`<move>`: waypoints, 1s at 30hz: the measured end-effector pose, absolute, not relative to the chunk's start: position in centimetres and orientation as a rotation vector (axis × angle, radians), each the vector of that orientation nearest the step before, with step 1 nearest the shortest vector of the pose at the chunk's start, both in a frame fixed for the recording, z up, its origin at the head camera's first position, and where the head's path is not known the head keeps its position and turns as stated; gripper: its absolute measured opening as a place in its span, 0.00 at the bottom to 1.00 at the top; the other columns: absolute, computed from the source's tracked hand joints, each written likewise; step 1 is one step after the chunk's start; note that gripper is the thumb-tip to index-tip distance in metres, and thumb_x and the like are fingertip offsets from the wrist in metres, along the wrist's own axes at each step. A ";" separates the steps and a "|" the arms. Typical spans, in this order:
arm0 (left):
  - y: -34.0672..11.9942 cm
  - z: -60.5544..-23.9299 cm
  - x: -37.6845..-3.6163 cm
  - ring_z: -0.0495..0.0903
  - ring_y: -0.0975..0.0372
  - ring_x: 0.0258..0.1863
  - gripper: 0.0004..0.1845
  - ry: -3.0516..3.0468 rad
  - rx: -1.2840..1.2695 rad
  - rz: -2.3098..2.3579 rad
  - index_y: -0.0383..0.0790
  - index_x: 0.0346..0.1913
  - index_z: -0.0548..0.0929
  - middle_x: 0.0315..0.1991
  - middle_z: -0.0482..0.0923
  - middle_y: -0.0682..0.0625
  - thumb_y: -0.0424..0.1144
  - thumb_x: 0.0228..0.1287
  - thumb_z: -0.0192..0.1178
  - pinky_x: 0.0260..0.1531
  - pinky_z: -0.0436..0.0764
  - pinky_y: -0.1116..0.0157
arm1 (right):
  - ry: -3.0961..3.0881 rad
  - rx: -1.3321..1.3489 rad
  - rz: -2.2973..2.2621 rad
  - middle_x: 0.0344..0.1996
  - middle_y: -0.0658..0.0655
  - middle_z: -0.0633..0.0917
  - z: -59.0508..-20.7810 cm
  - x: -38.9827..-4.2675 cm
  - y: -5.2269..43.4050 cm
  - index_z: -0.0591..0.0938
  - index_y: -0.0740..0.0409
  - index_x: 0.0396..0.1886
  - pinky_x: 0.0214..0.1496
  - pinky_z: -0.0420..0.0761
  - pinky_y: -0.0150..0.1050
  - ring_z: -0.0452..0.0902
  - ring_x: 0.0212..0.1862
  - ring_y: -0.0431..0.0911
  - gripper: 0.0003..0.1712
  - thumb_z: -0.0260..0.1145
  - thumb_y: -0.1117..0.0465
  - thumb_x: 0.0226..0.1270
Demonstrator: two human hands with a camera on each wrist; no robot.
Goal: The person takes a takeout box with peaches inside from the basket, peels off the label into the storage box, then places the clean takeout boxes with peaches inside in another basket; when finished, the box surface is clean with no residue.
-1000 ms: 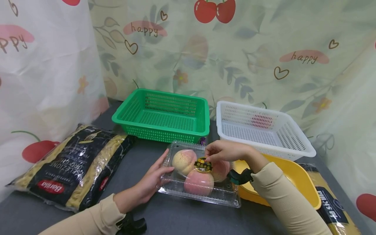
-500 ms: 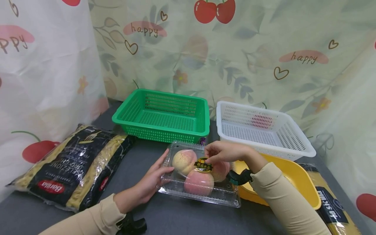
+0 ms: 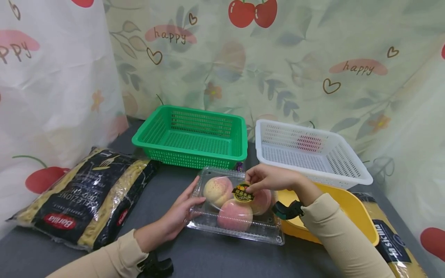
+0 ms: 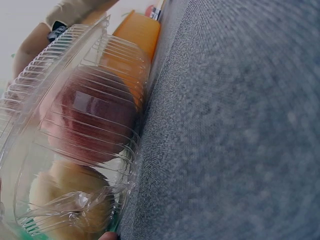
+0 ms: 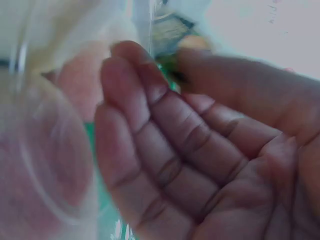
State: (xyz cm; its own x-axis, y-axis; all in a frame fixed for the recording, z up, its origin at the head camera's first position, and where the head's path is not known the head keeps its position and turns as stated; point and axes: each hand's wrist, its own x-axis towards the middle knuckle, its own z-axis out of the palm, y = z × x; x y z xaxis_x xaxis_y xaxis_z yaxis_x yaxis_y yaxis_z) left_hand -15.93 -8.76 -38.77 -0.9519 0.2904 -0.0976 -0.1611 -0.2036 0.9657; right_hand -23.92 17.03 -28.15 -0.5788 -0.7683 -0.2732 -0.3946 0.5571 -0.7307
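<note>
We see a clear, glossy, ribbed plastic clamshell (image 3: pixel 236 210) holding matt, downy peaches (image 3: pixel 218 191), sealed by a shiny sticker (image 3: pixel 243 193). The tabletop (image 4: pixel 240 125) is grey, coarse woven cloth. Both perforated baskets, green (image 3: pixel 190 137) and white (image 3: pixel 309 152), look like smooth plastic.

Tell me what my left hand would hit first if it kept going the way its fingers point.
The clear fruit box; your left hand already rests against its near-left side, fingers pointing into it.

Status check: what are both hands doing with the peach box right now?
Left hand steadies clear peach box at its left edge. Right hand pinches round sticker on the lid. Yellow tray sits close on the right.
</note>
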 end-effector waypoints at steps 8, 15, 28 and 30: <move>-8.7 -39.0 -16.1 0.50 0.48 0.72 0.40 1.743 0.121 2.245 0.60 0.74 0.44 0.76 0.33 0.48 0.37 0.65 0.51 0.66 0.56 0.43 | 2.241 -0.971 -0.787 0.24 0.52 0.82 -28.1 -23.6 17.3 0.78 0.63 0.31 0.32 0.79 0.34 0.76 0.28 0.42 0.04 0.64 0.65 0.61; -8.7 -38.9 -16.1 0.49 0.47 0.72 0.40 1.748 0.119 2.245 0.60 0.74 0.44 0.76 0.33 0.47 0.37 0.65 0.51 0.66 0.55 0.42 | 2.321 -1.002 -0.777 0.28 0.51 0.83 -27.8 -23.4 18.8 0.79 0.61 0.33 0.36 0.78 0.35 0.76 0.32 0.44 0.05 0.62 0.63 0.63; -8.7 -38.9 -16.1 0.49 0.48 0.72 0.40 1.759 0.125 2.235 0.61 0.74 0.44 0.76 0.34 0.48 0.37 0.65 0.51 0.66 0.55 0.43 | 2.478 -0.781 -1.266 0.35 0.51 0.84 -28.7 -21.6 25.8 0.78 0.72 0.45 0.43 0.81 0.31 0.80 0.36 0.38 0.15 0.59 0.63 0.66; -8.7 -38.9 -16.2 0.49 0.48 0.72 0.40 1.760 0.121 2.236 0.61 0.74 0.44 0.76 0.34 0.48 0.37 0.65 0.51 0.66 0.56 0.43 | 2.536 -0.726 -1.265 0.36 0.50 0.84 -28.8 -21.4 26.7 0.77 0.72 0.47 0.43 0.81 0.30 0.80 0.37 0.37 0.16 0.59 0.62 0.66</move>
